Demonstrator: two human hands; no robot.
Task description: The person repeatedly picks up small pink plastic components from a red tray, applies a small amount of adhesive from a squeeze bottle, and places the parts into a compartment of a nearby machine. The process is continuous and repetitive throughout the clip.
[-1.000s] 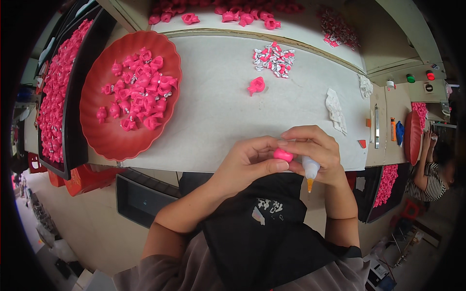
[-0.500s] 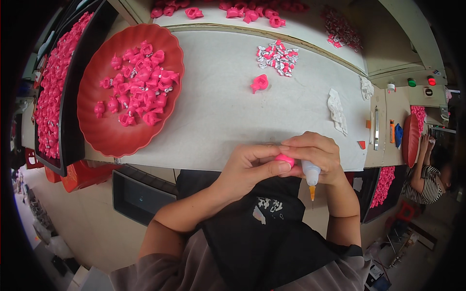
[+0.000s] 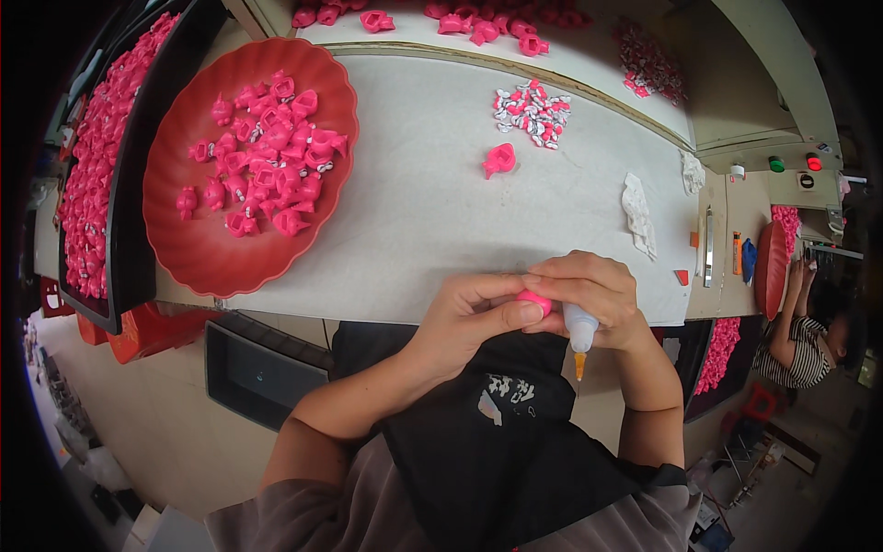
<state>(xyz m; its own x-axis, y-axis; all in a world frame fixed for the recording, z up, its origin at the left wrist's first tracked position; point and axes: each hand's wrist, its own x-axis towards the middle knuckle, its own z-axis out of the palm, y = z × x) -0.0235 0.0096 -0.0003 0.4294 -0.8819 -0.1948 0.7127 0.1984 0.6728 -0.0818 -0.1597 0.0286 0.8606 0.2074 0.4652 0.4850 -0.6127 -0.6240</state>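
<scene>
Close to the table's front edge, my left hand (image 3: 464, 317) pinches a pink plastic piece (image 3: 536, 302) between thumb and fingers; most of the piece is hidden. My right hand (image 3: 602, 293) meets it there, its fingertips at the same piece. Tucked in the right palm is a small whitish squeeze bottle (image 3: 579, 328) with an amber needle tip, which points down toward my apron. Beyond the hands a single hollow pink figure part (image 3: 499, 160) lies on the table. Behind that is a small pile of pink-and-white bits (image 3: 533, 114).
A scalloped red bowl (image 3: 170, 244) of pink parts stands at the left, beside a black tray (image 3: 129, 221) full of them. More parts lie on the back shelf (image 3: 423, 35). Crumpled white tissue (image 3: 636, 216) lies at the right. A co-worker (image 3: 796, 345) sits far right.
Both hands keep their grip and have barely moved. The bottle's tip has shifted slightly left and up. The table's contents sit slightly differently in the picture, as the view has moved a little.
</scene>
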